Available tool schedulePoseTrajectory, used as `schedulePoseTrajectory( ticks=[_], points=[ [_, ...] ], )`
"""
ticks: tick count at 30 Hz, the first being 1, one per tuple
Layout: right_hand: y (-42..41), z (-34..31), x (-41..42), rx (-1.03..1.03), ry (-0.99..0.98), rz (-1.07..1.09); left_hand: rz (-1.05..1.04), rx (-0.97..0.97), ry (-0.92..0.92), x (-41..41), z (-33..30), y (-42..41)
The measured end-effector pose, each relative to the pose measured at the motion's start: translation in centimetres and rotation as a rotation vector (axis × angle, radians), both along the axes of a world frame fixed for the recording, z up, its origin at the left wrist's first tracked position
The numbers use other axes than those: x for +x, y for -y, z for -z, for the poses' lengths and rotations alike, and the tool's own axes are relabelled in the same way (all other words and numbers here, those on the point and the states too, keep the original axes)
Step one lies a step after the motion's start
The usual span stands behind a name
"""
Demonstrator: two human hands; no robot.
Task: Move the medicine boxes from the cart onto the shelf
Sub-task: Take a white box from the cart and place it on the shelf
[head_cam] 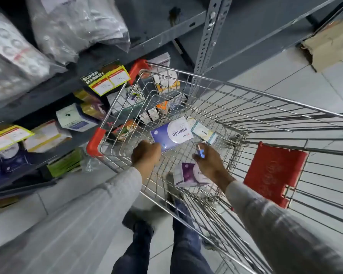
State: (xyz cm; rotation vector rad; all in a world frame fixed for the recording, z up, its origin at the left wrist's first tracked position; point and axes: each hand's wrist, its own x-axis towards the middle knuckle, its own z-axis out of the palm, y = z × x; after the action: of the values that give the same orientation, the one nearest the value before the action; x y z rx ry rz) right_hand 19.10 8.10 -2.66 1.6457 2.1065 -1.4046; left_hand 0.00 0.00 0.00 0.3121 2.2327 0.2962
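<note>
You're mid-pick: your left hand (146, 153) grips the Vitendo box (171, 135) at centre frame; your right hand (208, 160) pinches a small blue item (200, 153). Next, lift toward the shelf (53, 89) at left.

Both arms wear long sleeves of pale grey fabric with fine, slightly darker lengthwise stripes, the left sleeve (99, 210) and the right sleeve (269, 218) each ending in a plain cuff at the wrist. The left hand (146, 155) and right hand (210, 163) are bare, with no gloves, rings or watch visible. Below, the legs are in dark blue jeans (182, 238), creased at the knee, with a dark shoe (169, 184) showing blurred through the wire.
</note>
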Motion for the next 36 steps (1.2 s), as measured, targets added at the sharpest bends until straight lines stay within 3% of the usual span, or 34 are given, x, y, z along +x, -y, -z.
schedulePoseTrajectory(
  ticks=[3,6,10,13,16,20,26,31,36],
  points=[
    [-2.9,2.0,-3.6,-0.067,-0.032,0.085,-0.184,0.004,0.19,-1.3,3.1,-0.7],
    [-4.5,3.8,-6.3,-0.206,-0.048,0.104,-0.145,-0.01,0.403,-1.4,5.2,-0.8],
    [-4.3,4.4,-5.4,-0.086,-0.155,0.161,-0.189,0.189,0.32,-1.4,5.1,-1.2],
    [-3.5,2.0,-4.2,-0.104,-0.358,0.242,-0.164,0.38,0.281,-1.8,2.0,-0.8],
    [-2.7,-3.9,-4.3,-0.122,-0.546,0.395,-0.121,0.507,0.222,-2.1,-4.1,0.6],
    [-0.5,-15.7,-4.7,0.064,-0.709,0.386,-0.17,0.702,0.155,-2.1,-13.9,3.4],
    [5.4,-34.4,-8.6,0.404,-0.807,0.14,-0.279,1.058,0.261,-4.3,-29.9,10.0],
    [11.5,-45.1,-13.8,0.394,-1.027,0.019,-0.195,1.279,0.178,-8.0,-41.9,17.9],
    [17.7,-52.0,-20.4,0.38,-1.144,-0.126,-0.2,1.382,0.083,-13.6,-49.0,25.6]
  ],
)
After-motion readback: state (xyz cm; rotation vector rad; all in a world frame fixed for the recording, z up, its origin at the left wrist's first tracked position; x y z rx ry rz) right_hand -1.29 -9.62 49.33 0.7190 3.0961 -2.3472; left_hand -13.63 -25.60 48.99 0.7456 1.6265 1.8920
